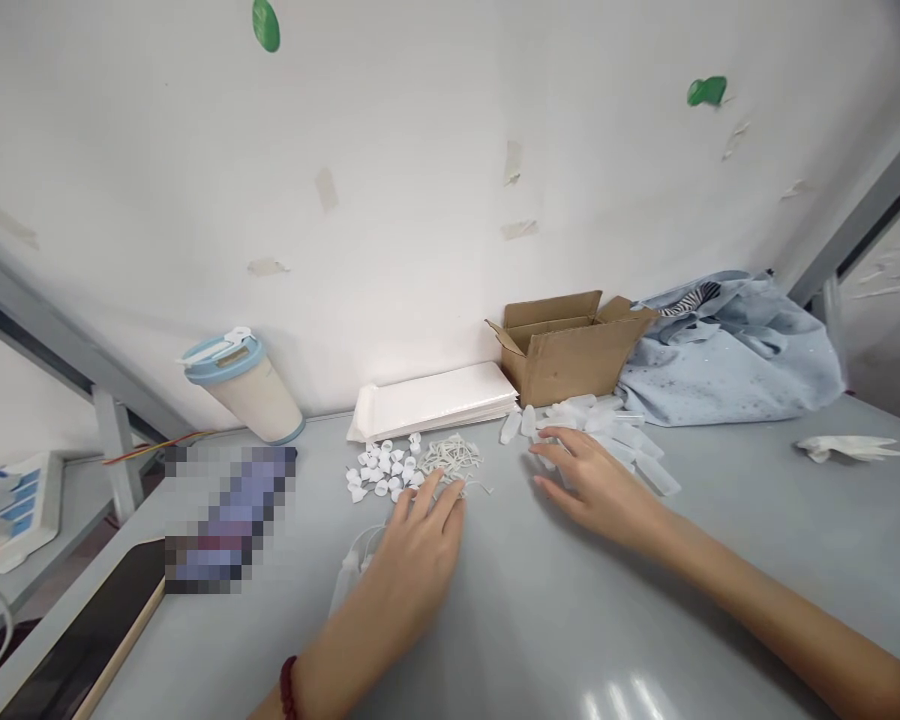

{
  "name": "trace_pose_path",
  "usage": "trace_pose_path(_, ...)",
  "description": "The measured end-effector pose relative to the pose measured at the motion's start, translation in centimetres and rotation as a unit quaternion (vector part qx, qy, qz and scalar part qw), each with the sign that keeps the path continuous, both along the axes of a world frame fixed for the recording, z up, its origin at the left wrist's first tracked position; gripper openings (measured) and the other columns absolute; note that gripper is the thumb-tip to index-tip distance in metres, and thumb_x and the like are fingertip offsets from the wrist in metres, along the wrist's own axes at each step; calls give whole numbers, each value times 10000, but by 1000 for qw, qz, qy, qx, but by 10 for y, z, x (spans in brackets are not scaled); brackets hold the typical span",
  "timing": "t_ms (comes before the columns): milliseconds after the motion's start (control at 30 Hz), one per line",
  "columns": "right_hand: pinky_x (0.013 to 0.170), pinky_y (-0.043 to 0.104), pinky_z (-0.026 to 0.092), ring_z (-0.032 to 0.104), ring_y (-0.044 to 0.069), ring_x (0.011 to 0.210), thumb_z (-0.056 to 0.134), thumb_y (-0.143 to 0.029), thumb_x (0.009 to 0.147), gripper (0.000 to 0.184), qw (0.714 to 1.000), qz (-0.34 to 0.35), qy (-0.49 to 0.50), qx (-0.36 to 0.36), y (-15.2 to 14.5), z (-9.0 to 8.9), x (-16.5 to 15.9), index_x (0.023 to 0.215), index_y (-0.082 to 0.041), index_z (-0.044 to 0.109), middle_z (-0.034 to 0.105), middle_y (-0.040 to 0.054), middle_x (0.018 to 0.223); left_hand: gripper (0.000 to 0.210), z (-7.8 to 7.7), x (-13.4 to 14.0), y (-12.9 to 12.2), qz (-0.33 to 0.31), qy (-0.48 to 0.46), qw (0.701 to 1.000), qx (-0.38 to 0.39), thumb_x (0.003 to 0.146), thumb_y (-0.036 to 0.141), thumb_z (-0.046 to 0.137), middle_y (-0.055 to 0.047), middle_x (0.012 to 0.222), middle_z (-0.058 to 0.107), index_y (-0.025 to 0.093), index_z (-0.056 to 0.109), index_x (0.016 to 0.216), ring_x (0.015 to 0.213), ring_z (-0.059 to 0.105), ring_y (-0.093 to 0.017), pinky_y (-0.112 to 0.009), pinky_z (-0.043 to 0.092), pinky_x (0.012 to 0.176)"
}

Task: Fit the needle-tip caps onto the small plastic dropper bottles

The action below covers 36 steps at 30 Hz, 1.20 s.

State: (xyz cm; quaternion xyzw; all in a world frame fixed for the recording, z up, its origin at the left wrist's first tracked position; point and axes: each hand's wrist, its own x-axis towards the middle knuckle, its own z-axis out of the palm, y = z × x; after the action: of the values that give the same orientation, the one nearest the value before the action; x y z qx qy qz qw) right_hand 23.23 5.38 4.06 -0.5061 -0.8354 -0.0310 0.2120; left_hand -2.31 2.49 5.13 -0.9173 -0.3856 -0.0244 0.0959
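My left hand (424, 545) reaches forward with its fingers spread, the tips at the near edge of a heap of short pale strings (454, 455). Just left of those strings lies a cluster of small white caps (381, 468). Partly covered by my left wrist are a few translucent pieces with thin loops (347, 575). To the right, my right hand (586, 478) is open, its fingers beside and partly over a pile of frosted translucent oblong pieces (630, 440). I see nothing held in either hand.
Behind the heaps stand a stack of white padded envelopes (439, 398) and an open cardboard box (581, 355). A tumbler (251, 390) and a phone (94, 625) are at left. A light blue cloth bag (735, 360) and crumpled tissue (847, 447) lie right.
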Motion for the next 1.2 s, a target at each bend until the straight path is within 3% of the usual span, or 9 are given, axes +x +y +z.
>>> trace_pose_path(133,892,482,463,565,287,1083,399,-128,876,299,999,28,6,-23,-2,1,-2,1081,-144,617,585,177,1200,552,0,-2,2,7,-46,999,-13,713,-91,346,-166,1256,562,84,517,1208,1237,441,-346,-511,417,936)
trace_pose_path(267,886,520,429,616,249,996,320,-3,829,403,997,64,7,-32,-3,1,-4,1037,-178,617,644,133,1139,549,10,-6,0,12,-148,986,-71,707,-84,320,-126,1182,590,127,544,1162,1140,500,-271,-470,460,931)
trace_pose_path(433,827,412,459,627,206,911,308,13,854,418,995,89,15,-29,-4,-1,-7,1102,-168,593,652,130,1109,360,22,-10,-4,58,-324,938,-108,887,92,329,-115,1191,585,174,567,1145,1095,550,-227,-404,506,905)
trace_pose_path(567,795,423,452,592,261,989,361,10,843,415,997,65,-23,25,-3,-2,-5,1126,-172,602,643,136,1161,208,24,-14,-5,107,-413,898,-108,912,216,444,-62,1058,654,217,641,977,922,621,-195,-341,533,816)
trace_pose_path(733,906,549,383,543,306,1118,349,87,790,507,993,62,-98,35,-1,-7,-2,1139,-178,603,669,108,1144,130,24,-14,-7,109,-451,877,-122,873,196,518,-28,899,663,211,635,818,736,611,-141,-254,518,680)
trace_pose_path(900,885,462,464,529,295,1148,358,98,755,524,993,68,-85,51,-2,-9,-3,1144,-155,602,620,151,1196,112,25,-12,-10,123,-462,865,-152,855,178,515,-13,819,649,210,594,782,691,607,-134,-245,519,638)
trace_pose_path(1000,882,499,459,485,335,1205,347,93,735,546,993,38,-88,71,-2,-8,-3,1165,-141,590,576,180,1257,61,24,-11,-11,147,-480,849,-166,838,194,542,-3,804,652,215,598,831,675,622,-131,-237,540,616)
trace_pose_path(1200,865,496,435,564,302,1051,358,88,767,499,989,32,-138,51,0,-9,-3,1103,-172,619,622,140,1191,97,23,-11,-9,123,-504,835,-184,839,192,543,-2,817,652,213,634,810,720,625,-130,-255,577,705)
